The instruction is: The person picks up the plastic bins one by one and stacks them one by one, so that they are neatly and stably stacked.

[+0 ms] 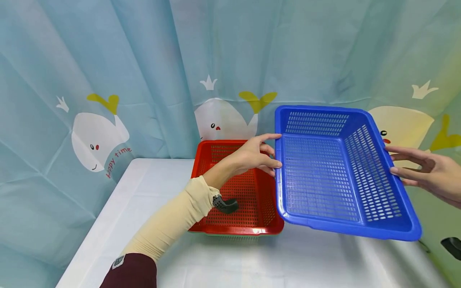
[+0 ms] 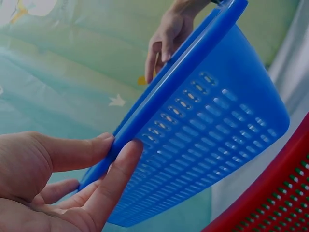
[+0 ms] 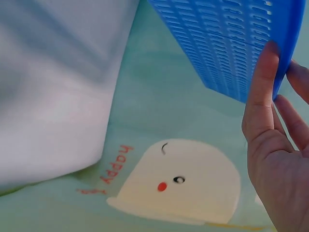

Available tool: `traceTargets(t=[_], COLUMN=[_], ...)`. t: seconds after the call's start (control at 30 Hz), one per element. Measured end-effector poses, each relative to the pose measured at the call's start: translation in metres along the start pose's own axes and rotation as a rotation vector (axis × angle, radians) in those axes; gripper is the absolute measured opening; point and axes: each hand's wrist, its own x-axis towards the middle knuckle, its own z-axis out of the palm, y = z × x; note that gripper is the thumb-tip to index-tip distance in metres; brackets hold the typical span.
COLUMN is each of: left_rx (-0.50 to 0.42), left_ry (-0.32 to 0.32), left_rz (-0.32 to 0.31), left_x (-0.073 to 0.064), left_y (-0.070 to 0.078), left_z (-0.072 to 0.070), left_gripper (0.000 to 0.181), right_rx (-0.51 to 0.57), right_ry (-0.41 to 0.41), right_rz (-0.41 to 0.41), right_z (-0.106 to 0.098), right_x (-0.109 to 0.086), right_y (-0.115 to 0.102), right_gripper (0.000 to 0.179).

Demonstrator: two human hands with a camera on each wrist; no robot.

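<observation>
A blue perforated plastic basket (image 1: 317, 180) hangs tilted above the table, its open side facing me. My left hand (image 1: 268, 154) pinches its left rim, thumb on top and fingers underneath. My right hand (image 1: 394, 160) holds the right rim the same way, with fairly straight fingers. In the left wrist view my left hand (image 2: 118, 145) clamps the edge of the blue basket (image 2: 217, 121), and the right hand (image 2: 164, 43) shows at the far rim. The right wrist view shows my right hand (image 3: 285, 63) with its thumb against the corner of the blue basket (image 3: 231, 43).
A red perforated basket (image 1: 234, 230) sits on the white table (image 1: 162, 180), just left of and below the blue one; its rim (image 2: 270, 203) shows under the blue basket. A teal whale-print curtain (image 1: 101, 140) closes off the back and sides. A dark object (image 1: 451, 246) lies at the right edge.
</observation>
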Motion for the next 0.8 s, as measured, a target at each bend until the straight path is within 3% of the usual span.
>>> traceTargets(t=[0.23,0.43,0.53,0.8], left_rx=[0.022,0.064,0.075,0.137], left_ry=[0.002,-0.018,-0.006,0.046], left_rz=[0.028,0.036,0.039,0.037], left_x=[-0.022,-0.046,-0.057,-0.086], left_y=[0.008,0.012,0.014,0.025], left_z=[-0.017,-0.038,-0.047,-0.072], left_gripper=[0.085,0.085,0.085,0.086], right_rx=[-0.018,0.048,0.091,0.079], right_ry=[-0.023,-0.05,-0.066,-0.084], right_rz=[-0.02,-0.057,-0.097,-0.129], right_z=[0.01,0.022,0.03,0.056], right_x=[0.001,0.003,0.005,0.018], right_y=[-0.026,-0.049,-0.061,-0.088], right_gripper=[0.067,0.061,0.059,0.059])
